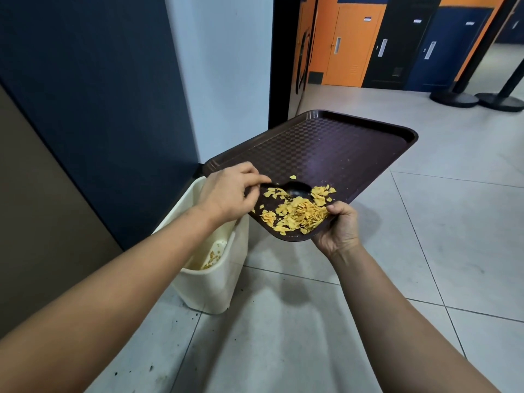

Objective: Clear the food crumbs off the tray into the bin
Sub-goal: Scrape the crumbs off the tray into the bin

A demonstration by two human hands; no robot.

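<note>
Right hand [337,228] under crumb-strewn tray [340,148]

- Left hand [226,191]: arm stretched forward, palm turned down, fingers [249,191] curled and pinched around a thin dark handle.
- Right hand [338,226]: arm stretched forward, fingers wrapped under an edge, thumb pressed on top.

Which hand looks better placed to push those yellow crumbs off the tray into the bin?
Left. The left hand holds a black spoon beside the crumbs, on the side above the bin. The right hand is busy gripping the tray.
</note>
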